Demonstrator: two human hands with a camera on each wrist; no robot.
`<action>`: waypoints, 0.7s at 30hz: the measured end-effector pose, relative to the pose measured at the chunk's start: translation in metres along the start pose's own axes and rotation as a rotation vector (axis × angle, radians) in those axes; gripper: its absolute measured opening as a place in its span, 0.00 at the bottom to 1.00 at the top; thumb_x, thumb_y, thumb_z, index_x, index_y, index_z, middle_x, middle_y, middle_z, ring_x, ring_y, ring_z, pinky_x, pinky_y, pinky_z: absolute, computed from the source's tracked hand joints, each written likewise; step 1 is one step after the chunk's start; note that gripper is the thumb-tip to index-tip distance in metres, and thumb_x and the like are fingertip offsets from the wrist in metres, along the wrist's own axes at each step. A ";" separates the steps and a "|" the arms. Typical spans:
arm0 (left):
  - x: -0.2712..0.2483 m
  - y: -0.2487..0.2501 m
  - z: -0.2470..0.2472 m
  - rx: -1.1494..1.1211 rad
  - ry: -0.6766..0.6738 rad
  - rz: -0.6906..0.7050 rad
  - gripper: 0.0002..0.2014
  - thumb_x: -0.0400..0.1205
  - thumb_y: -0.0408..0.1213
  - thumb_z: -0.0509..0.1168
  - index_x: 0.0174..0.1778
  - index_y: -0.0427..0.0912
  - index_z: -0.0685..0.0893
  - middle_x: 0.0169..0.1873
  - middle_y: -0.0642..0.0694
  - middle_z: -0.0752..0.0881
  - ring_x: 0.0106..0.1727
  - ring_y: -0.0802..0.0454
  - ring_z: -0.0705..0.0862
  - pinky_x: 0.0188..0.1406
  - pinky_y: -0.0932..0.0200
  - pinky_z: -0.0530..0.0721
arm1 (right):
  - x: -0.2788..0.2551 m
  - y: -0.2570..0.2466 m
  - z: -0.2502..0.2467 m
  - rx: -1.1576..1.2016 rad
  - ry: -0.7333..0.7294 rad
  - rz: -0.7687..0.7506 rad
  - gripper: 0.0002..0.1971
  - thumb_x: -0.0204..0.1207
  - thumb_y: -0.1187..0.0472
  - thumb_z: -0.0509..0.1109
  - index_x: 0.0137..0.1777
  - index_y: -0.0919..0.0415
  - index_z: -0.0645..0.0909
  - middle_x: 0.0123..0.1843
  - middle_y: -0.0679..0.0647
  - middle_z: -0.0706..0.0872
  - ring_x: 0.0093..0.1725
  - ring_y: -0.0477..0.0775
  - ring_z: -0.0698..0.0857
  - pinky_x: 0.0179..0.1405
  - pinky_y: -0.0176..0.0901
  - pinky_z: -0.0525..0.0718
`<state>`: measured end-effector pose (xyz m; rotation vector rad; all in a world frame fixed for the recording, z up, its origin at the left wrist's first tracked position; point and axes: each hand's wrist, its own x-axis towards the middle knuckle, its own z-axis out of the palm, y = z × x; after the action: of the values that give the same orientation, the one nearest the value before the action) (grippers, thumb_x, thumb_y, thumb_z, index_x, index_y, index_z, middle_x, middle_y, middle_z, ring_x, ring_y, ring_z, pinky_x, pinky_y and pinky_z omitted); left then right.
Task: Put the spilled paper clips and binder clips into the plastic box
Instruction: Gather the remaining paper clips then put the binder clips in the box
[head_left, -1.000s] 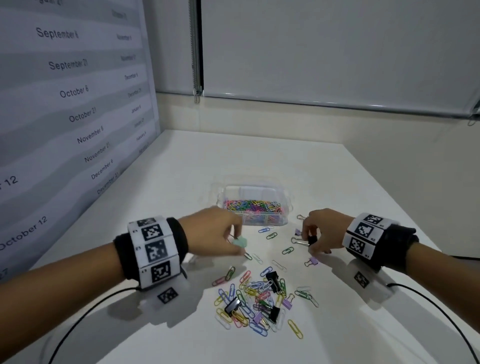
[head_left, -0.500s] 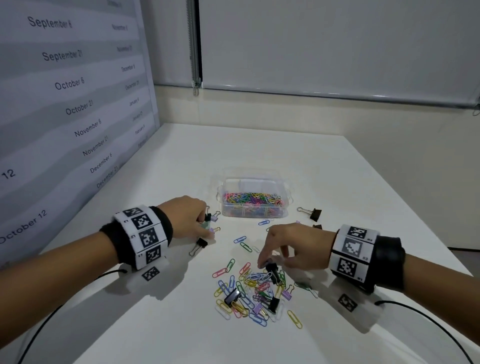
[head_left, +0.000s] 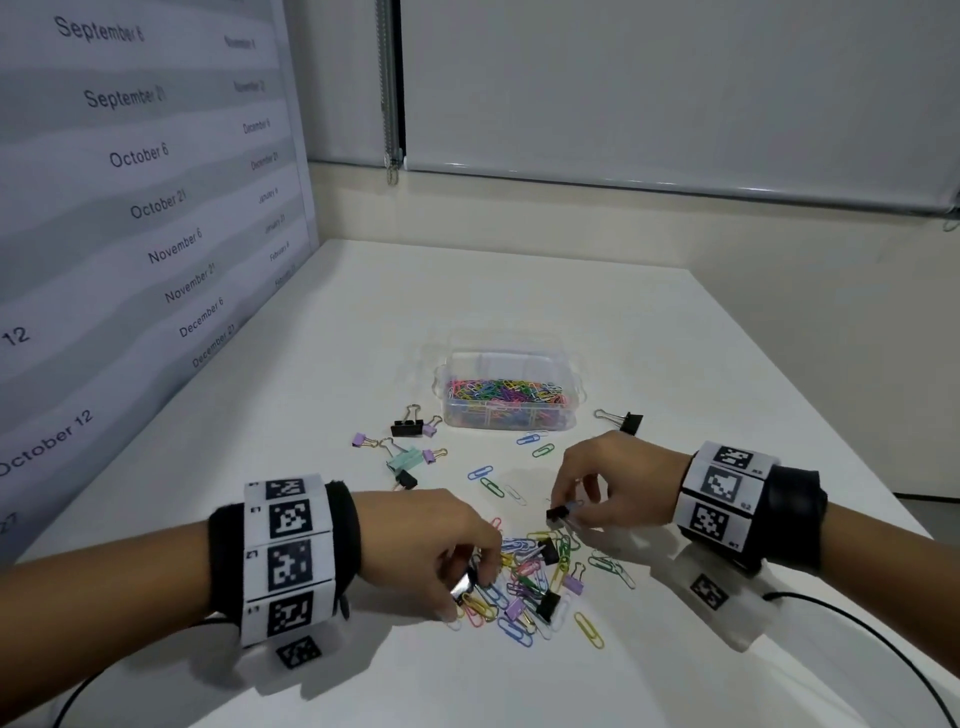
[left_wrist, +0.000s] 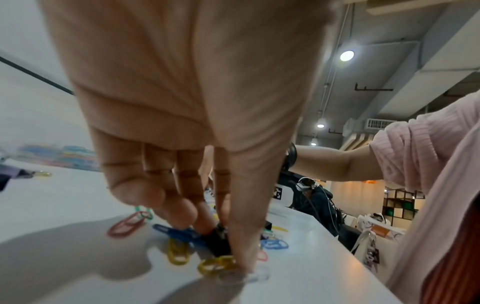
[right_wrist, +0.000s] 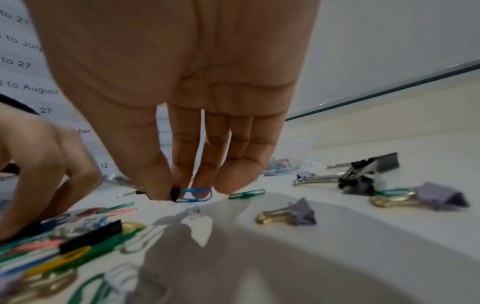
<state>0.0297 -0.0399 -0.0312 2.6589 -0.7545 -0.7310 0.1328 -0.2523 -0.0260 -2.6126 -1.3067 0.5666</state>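
I see the white counter (head_left: 322, 395) carrying everything. The clear plastic box (head_left: 509, 418) sits at its middle, well beyond both hands, and holds coloured paper clips. A spilled pile of paper clips (head_left: 524, 587) and binder clips lies between the two hands, nearer me than the box. A second group of binder clips (head_left: 410, 457) lies apart, left of the box, and one black binder clip (head_left: 626, 422) lies right of the box.

My left hand (head_left: 431, 545) is palm down at the left edge of the pile, fingers curled and pointing down. The left wrist view shows the thumb and fingertips (left_wrist: 182, 207) closed together on a small black clip (left_wrist: 218, 240) lying on the counter.

My right hand (head_left: 608, 483) is raised just above the far side of the pile, fingers pointing down. Thumb and forefinger pinch a black binder clip (right_wrist: 175, 193), and a blue paper clip (right_wrist: 196, 194) hangs against it.

The fingers hide most of both held clips. I cannot tell whether the blue clip is gripped or only caught.
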 end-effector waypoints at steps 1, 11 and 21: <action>0.001 -0.001 0.001 -0.003 0.010 -0.005 0.15 0.72 0.43 0.73 0.53 0.51 0.80 0.46 0.47 0.86 0.39 0.57 0.75 0.47 0.56 0.79 | -0.002 0.004 -0.002 0.000 0.015 0.003 0.10 0.70 0.60 0.71 0.51 0.52 0.87 0.46 0.46 0.85 0.42 0.50 0.86 0.37 0.27 0.75; 0.002 -0.003 0.002 0.006 0.078 -0.056 0.15 0.77 0.43 0.68 0.60 0.50 0.78 0.47 0.50 0.88 0.40 0.59 0.76 0.48 0.59 0.77 | -0.016 0.037 -0.016 -0.137 0.109 0.179 0.09 0.66 0.58 0.69 0.43 0.48 0.89 0.41 0.46 0.87 0.32 0.39 0.78 0.42 0.37 0.81; 0.000 -0.001 0.000 0.037 0.163 -0.091 0.13 0.74 0.41 0.69 0.55 0.48 0.81 0.44 0.52 0.88 0.38 0.59 0.77 0.45 0.62 0.78 | -0.011 -0.018 0.007 -0.085 -0.021 -0.006 0.17 0.63 0.45 0.76 0.51 0.48 0.84 0.46 0.44 0.83 0.42 0.41 0.76 0.44 0.35 0.74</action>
<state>0.0299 -0.0390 -0.0319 2.7601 -0.6131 -0.5186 0.1110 -0.2505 -0.0245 -2.6757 -1.3738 0.5506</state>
